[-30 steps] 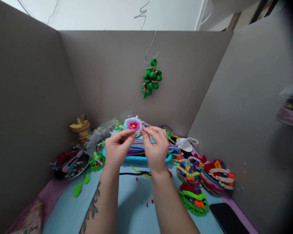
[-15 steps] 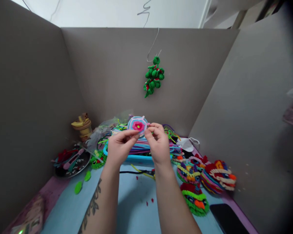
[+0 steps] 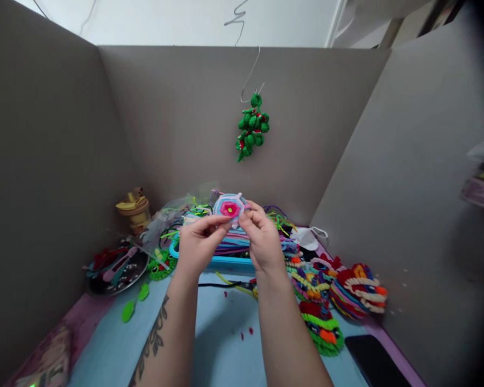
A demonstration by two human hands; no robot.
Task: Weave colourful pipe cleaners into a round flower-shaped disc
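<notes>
Between my two hands, above a blue tray, is a round pipe-cleaner piece (image 3: 230, 208) with a pink centre and light blue and lilac rings. My left hand (image 3: 199, 239) pinches its lower left edge between thumb and fingers. On its right edge, my right hand (image 3: 261, 234) grips it with thumb and forefinger, where a short pink end sticks out. Behind and under the hands, the blue tray (image 3: 229, 264) holds many blue, purple and pink pipe cleaners (image 3: 234, 244). A pair of pliers or scissors (image 3: 250, 287), partly hidden by my right wrist, lies in front of the tray.
Finished colourful pipe-cleaner pieces (image 3: 357, 290) are stacked at right, beside a black phone (image 3: 376, 360). A metal bowl (image 3: 135, 274) with clips stands left, near a small pot (image 3: 137, 215). A green ornament (image 3: 252, 129) hangs on the grey back panel (image 3: 177, 118).
The round piece has shifted slightly right and turned a little in my fingers. My right hand has tilted a bit. Both hands keep their hold.
</notes>
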